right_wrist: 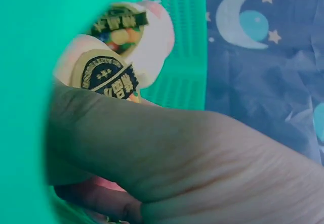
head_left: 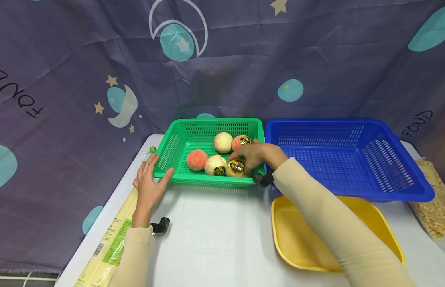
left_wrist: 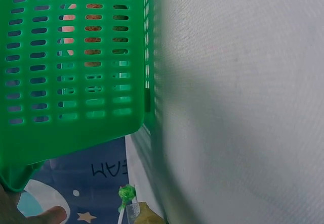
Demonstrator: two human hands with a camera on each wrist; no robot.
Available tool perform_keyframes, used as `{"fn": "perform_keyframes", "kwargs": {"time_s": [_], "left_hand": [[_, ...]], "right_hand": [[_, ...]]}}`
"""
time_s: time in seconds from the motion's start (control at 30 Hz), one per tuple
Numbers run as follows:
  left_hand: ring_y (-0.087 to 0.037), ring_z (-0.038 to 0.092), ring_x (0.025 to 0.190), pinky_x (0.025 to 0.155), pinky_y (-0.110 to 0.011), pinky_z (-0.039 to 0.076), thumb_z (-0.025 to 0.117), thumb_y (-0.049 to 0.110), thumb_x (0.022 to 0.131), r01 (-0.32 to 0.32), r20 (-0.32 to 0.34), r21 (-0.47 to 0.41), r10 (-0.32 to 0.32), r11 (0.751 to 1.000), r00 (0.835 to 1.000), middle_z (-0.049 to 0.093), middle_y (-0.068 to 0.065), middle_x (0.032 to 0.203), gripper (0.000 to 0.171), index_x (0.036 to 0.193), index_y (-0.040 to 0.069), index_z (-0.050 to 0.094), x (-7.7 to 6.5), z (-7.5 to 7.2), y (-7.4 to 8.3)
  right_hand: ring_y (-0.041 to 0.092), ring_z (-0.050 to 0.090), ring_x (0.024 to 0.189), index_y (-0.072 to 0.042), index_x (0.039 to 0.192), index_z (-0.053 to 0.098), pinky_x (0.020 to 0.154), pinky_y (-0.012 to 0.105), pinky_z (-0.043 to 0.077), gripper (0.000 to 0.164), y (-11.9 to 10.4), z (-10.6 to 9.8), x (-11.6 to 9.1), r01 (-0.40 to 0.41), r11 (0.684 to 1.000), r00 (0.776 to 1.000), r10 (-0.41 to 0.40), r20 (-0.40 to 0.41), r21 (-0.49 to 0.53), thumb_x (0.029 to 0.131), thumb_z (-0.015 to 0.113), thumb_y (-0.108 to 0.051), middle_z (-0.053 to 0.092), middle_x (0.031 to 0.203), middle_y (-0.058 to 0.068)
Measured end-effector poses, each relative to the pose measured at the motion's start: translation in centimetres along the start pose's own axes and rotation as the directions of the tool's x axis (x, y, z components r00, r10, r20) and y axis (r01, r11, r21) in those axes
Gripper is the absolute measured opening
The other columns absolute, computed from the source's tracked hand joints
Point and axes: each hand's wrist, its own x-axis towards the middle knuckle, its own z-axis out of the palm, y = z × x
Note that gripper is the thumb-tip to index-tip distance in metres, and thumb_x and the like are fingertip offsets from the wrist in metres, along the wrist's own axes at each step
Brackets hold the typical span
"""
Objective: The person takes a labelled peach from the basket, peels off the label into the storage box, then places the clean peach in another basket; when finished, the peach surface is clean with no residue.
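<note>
My right hand [head_left: 253, 154] reaches into the green basket [head_left: 211, 181] and grips a peach [head_left: 236, 169] with a black-and-gold label. In the right wrist view, the thumb [right_wrist: 152, 138] lies across the labelled peach [right_wrist: 104, 75], and part of the fingers is hidden. A pale labelled peach [head_left: 213, 162] touches its left side. Behind are another pale peach [head_left: 223, 142] and a reddish labelled one [head_left: 239, 141]; a red peach [head_left: 197, 160] lies further left. At the basket's near left corner, my left hand [head_left: 150, 185] rests on the rim, fingers extended and thumb spread apart.
A blue basket [head_left: 323, 159] stands right of the green one, with a yellow tray [head_left: 298, 239] in front of it. A bag of grains [head_left: 436, 199] is at the far right. Along the left lies a yellow package [head_left: 115, 239], near a green lollipop [head_left: 152, 149]. A patterned curtain hangs behind.
</note>
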Motion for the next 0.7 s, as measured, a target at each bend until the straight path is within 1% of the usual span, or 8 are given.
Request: {"fn": "perform_keyframes", "kwargs": {"time_s": [0.17,0.3,0.37,0.43,0.57,0.7], "left_hand": [[-0.042,0.02,0.155,0.113,-0.07,0.012,0.07,0.044,0.092,0.0,0.001,0.004,0.0,1.0,1.0,0.036,-0.003,0.166,0.071,0.154,0.017,0.046,-0.06,0.0,-0.14],[-0.042,0.02,0.155,0.112,-0.069,0.012,0.07,0.045,0.092,0.0,0.003,0.004,0.0,1.0,1.0,0.036,-0.003,0.166,0.072,0.154,0.017,0.045,-0.01,-0.04,-0.12],[-0.042,0.02,0.155,0.112,-0.069,0.013,0.07,0.045,0.092,0.003,0.004,0.004,-0.003,1.0,1.0,0.035,-0.002,0.166,0.072,0.154,0.018,0.045,0.02,-0.04,-0.1],[-0.042,0.02,0.155,0.112,-0.069,0.013,0.07,0.045,0.092,0.004,0.005,0.003,-0.004,1.0,1.0,0.035,-0.002,0.166,0.072,0.154,0.018,0.045,0.03,-0.05,-0.14],[-0.042,0.02,0.155,0.112,-0.069,0.013,0.069,0.044,0.093,0.006,0.006,0.0,-0.006,1.0,1.0,0.035,-0.001,0.166,0.071,0.154,0.018,0.045,0.05,0.0,-0.18],[-0.042,0.021,0.155,0.11,-0.071,0.013,0.069,0.043,0.093,0.002,0.008,-0.006,-0.002,1.0,1.0,0.036,-0.004,0.166,0.07,0.154,0.018,0.045,0.06,0.07,-0.15]], "right_hand": [[0.022,0.048,0.138,-0.038,0.149,0.051,0.124,0.062,0.001,0.076,-0.21,0.41,-0.1,-0.001,0.999,1.0,0.001,-0.012,-0.053,0.084,0.083,-0.014,0.06,0.146,-0.005],[0.019,0.058,0.121,-0.037,0.14,0.057,0.12,0.058,0.012,0.068,-0.21,0.56,-0.12,0.027,0.997,0.998,-0.031,-0.048,-0.077,0.082,0.084,-0.016,0.07,0.126,-0.005],[0.017,0.061,0.112,-0.035,0.135,0.059,0.117,0.055,0.017,0.063,-0.13,0.58,-0.09,0.044,0.996,0.997,-0.049,-0.065,-0.075,0.08,0.086,-0.018,0.071,0.116,-0.005],[0.017,0.062,0.106,-0.033,0.131,0.06,0.113,0.054,0.021,0.061,-0.02,0.6,-0.05,0.059,0.996,0.995,-0.064,-0.076,-0.069,0.079,0.087,-0.019,0.072,0.109,-0.004],[0.018,0.061,0.104,-0.031,0.128,0.062,0.107,0.051,0.025,0.059,0.27,0.61,-0.02,0.082,0.996,0.992,-0.086,-0.094,-0.04,0.077,0.088,-0.018,0.071,0.11,-0.004],[0.017,0.058,0.104,-0.029,0.13,0.062,0.104,0.047,0.027,0.06,0.63,0.55,-0.13,0.098,0.995,0.99,-0.097,-0.104,0.002,0.076,0.087,-0.022,0.068,0.112,-0.005]]}}
